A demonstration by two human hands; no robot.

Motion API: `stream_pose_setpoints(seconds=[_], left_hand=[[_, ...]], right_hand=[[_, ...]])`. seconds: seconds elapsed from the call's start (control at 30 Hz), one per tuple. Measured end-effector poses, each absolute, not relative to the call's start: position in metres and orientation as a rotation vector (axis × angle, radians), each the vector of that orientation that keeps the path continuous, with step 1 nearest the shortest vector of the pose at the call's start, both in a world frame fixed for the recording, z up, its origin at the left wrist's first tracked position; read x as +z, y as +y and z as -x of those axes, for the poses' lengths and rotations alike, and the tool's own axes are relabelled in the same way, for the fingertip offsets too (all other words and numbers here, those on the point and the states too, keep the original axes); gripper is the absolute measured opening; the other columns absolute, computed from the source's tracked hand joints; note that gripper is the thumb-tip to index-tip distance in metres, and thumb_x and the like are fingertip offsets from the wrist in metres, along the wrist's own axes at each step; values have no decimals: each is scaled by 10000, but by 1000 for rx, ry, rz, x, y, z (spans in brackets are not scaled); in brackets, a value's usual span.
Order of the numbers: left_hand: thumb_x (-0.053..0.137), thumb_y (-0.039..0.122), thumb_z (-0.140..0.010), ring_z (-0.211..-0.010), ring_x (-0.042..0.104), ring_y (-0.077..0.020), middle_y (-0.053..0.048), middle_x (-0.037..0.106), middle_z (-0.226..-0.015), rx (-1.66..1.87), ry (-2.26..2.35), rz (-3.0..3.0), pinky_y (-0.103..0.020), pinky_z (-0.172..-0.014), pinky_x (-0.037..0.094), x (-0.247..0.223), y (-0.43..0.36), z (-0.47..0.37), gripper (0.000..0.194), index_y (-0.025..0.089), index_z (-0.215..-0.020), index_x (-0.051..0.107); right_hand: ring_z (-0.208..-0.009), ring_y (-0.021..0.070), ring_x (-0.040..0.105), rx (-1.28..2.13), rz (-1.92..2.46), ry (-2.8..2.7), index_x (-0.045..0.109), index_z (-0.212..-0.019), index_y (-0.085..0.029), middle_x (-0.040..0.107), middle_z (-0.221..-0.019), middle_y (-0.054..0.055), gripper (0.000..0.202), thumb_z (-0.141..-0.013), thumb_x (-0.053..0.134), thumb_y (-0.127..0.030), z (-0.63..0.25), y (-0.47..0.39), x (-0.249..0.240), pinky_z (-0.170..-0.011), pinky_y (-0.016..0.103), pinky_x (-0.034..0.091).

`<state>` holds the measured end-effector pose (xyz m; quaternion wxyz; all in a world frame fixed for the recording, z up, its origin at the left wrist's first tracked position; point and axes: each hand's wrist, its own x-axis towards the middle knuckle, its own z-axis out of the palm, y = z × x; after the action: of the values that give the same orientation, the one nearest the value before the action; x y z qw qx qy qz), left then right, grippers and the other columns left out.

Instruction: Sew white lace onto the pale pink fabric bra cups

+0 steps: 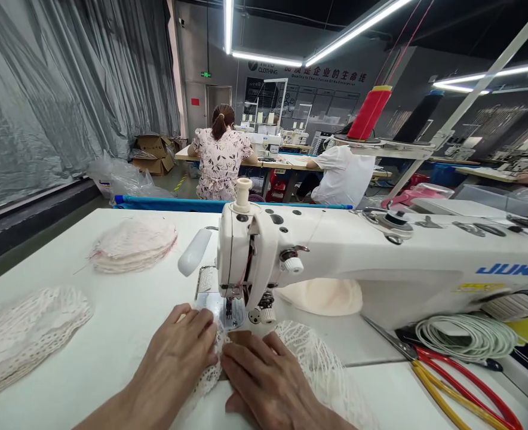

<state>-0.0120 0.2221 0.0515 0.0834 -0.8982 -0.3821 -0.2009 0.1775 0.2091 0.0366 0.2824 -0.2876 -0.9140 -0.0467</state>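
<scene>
A white lace piece (315, 364) lies on the table in front of the sewing machine (335, 245), its narrow edge reaching the needle plate (235, 313). My left hand (178, 343) rests on the left side of this edge, fingers bent together just before the presser foot (229, 309). Close beside it, my right hand (264, 370) has its fingers closed on the lace, right of the strip. Behind the machine's needle end lies a cream cup-shaped piece (324, 295).
Stacked lace pieces lie at the left (26, 334) and back left (134, 242). Scissors with red and yellow handles (452, 382) and a coiled pale cord (467, 337) are at the right. A red thread cone (368, 113) stands above. Two people sit beyond the table.
</scene>
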Motion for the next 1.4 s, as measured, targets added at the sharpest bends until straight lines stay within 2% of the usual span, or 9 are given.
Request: stream_pose_setpoints(seconds=[0.1, 0.27, 0.43, 0.53, 0.7, 0.83, 0.97, 1.17, 1.4], left_hand=[[385, -7, -783, -772, 573, -171, 19, 614, -743, -626, -1118, 2716, -345, -816, 383, 50, 237, 10, 276, 215, -695, 524], [392, -14, -680, -570, 548, -126, 69, 508, -533, -902, -1123, 2755, -332, -848, 360, 51, 258, 11, 257, 204, -546, 417], [377, -13, -705, -653, 604, -120, 81, 568, -630, -934, -1116, 2791, -339, -877, 332, 52, 261, 12, 259, 216, -628, 472], [354, -21, -729, -692, 607, -118, 63, 627, -786, -889, -1134, 2775, -363, -921, 326, 50, 254, 10, 286, 224, -733, 501], [341, -9, -818, -812, 617, -150, 1, 667, -929, -839, -964, 2729, -344, -831, 374, 43, 238, 7, 309, 206, -893, 549], [362, -3, -870, -846, 614, -143, 19, 663, -938, -747, -1096, 2814, -343, -803, 387, 44, 231, 9, 302, 202, -812, 577], [346, 52, -898, -789, 586, -143, 12, 656, -937, -935, -1110, 2795, -326, -781, 393, 48, 229, 9, 305, 215, -841, 598], [338, 157, -953, -805, 582, -133, 30, 657, -941, -983, -1128, 2793, -320, -827, 353, 43, 232, 9, 278, 234, -874, 593], [324, 133, -926, -803, 586, -150, 4, 652, -922, -930, -1159, 2803, -356, -827, 314, 37, 234, 12, 294, 256, -991, 583]], right_hand=[[-780, 191, 535, -220, 778, -2375, 604, -1022, -115, 649, -977, 93, 478, -955, 311, -487, -177, 213, 32, -610, 317, 351], [-706, 176, 517, -327, 790, -2328, 623, -984, -116, 653, -1000, 99, 500, -970, 274, -474, -177, 220, 29, -579, 313, 342], [-696, 171, 520, -375, 793, -2336, 624, -977, -122, 649, -1038, 94, 449, -972, 304, -437, -179, 222, 28, -569, 311, 342], [-718, 176, 526, -365, 789, -2354, 620, -997, -120, 644, -1073, 93, 444, -956, 345, -466, -181, 222, 27, -584, 320, 353], [-749, 178, 528, -227, 818, -2394, 592, -1064, -132, 652, -1066, 81, 414, -948, 376, -466, -185, 220, 38, -672, 349, 369], [-782, 172, 532, -105, 878, -2475, 577, -1066, -184, 663, -975, 42, 265, -956, 422, -369, -192, 217, 54, -785, 369, 347], [-787, 170, 522, -47, 914, -2561, 557, -1091, -226, 640, -954, 28, 189, -944, 464, -299, -194, 214, 61, -816, 372, 326], [-821, 175, 516, -67, 915, -2579, 541, -1096, -217, 610, -992, 43, 203, -923, 510, -318, -192, 215, 52, -840, 378, 318], [-827, 167, 519, -87, 918, -2566, 558, -1025, -210, 609, -961, 30, 175, -911, 529, -340, -194, 216, 51, -826, 366, 335]])
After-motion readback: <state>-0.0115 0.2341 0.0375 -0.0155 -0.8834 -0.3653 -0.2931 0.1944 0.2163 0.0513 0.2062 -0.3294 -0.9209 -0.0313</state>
